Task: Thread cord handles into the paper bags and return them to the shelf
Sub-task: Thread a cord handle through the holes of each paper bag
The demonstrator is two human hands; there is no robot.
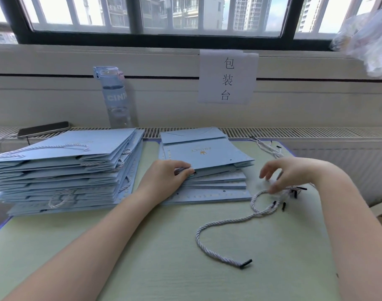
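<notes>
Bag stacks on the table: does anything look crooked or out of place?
The left stack is askew: its bags are fanned unevenly, cord handles poking from the sides. The middle stack lies neater. Nothing looks torn.

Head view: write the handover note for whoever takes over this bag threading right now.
Left hand grips the near edge of the top flat light-blue paper bag on the unthreaded right stack.
Right hand is open over loose white twisted cords with black tips.
Done: taller left stack of blue bags has handles.
Left: thread the right stack; shelve everything. Shelf not in view.
</notes>
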